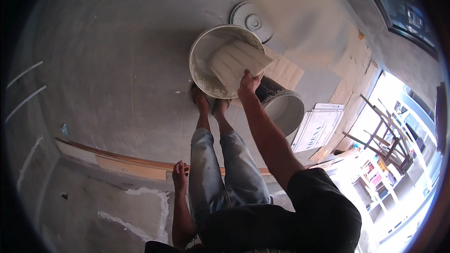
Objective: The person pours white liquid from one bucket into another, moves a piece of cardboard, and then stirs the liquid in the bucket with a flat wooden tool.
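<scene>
My right hand (250,82) grips the near edge of a pale, creased sack (236,63). The sack lies tilted across the inside of a large, whitish round tub (198,77), and its right end reaches over the rim. White smears coat the tub's inner wall; what lies under the sack is hidden. Low beside my left thigh hangs my left hand (180,177), its fingers loosely bent and apart, with nothing visible in them. It is well away from the tub.
Against the tub's right side lies a dark bucket (287,107) on its side. A round grey lid (253,21) rests beyond the tub. White flat boxes (320,126) and wood-look planks (287,71) are at right. A long board (131,166) lies behind my feet, near a patched wall.
</scene>
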Tool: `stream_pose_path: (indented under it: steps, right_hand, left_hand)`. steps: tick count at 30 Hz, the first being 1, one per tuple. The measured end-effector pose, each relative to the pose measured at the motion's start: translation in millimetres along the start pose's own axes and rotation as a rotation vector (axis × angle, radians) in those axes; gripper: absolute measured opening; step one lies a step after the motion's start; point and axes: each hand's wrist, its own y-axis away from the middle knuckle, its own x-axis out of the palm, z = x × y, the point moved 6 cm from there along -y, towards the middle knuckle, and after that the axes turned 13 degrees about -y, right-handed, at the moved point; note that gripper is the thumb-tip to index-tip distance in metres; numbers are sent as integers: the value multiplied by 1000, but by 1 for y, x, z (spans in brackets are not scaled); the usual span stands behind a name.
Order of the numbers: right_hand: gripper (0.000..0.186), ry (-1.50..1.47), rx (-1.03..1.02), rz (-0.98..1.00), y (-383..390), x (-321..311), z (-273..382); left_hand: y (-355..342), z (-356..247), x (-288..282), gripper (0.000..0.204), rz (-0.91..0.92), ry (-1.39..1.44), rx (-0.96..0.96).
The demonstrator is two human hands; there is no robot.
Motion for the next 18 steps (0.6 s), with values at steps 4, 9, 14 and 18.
stream_pose_path:
  steps: [4,9,14,18]
  right_hand:
    - [77,365,-271,161,8,-10,17]
    - [105,915,-351,175,22,13,56]
    - [111,1193,-585,259,20,26,75]
    - [105,1229,-910,513,19,39,92]
  left_hand:
    - [-9,-12,9,49,3,15,78]
    - [-6,-37,18,49,22,168,56]
    - [-16,-2,24,50,9,211,54]
    - [-8,18,18,52,-4,131,-15]
